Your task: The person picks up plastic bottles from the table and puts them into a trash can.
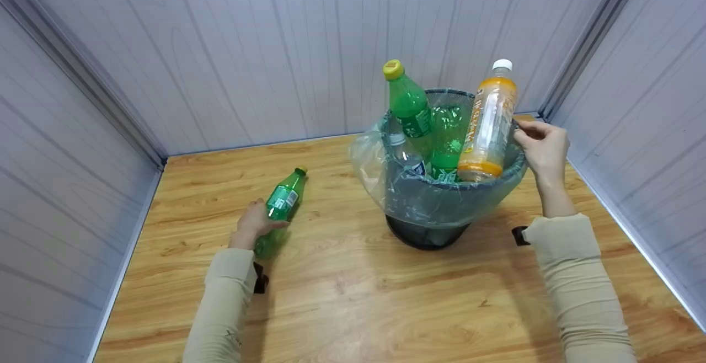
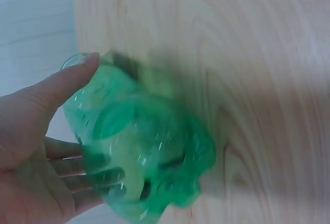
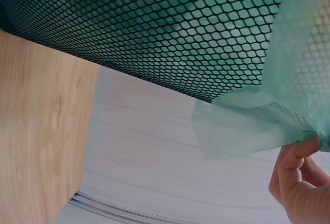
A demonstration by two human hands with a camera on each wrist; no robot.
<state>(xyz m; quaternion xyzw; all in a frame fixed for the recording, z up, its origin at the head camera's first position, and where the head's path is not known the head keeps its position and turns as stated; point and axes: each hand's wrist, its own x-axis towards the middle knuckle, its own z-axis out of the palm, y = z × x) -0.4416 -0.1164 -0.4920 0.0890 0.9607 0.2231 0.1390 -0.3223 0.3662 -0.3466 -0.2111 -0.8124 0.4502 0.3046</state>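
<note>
My left hand (image 1: 255,224) has its thumb on one side and its fingers on the other side of a green plastic bottle (image 1: 283,198) with a yellow-green cap, at the left of the wooden surface. In the left wrist view the bottle's base (image 2: 149,147) faces the camera. Over on the right, my right hand (image 1: 546,148) pinches the bag-lined rim of a black mesh trash bin (image 1: 419,236). Its thumb and fingertips hold the translucent trash bag (image 3: 247,126) in the right wrist view. Bottles crowd the bin, among them a yellow-capped green one (image 1: 411,103) and an orange-labelled one (image 1: 488,126).
A small clear bottle (image 1: 407,156) and another green bottle (image 1: 447,137) also sit in the bin. The bag hangs out over the bin's left side. Light panelled walls (image 1: 248,48) enclose the wooden surface (image 1: 342,297) at the back and both sides.
</note>
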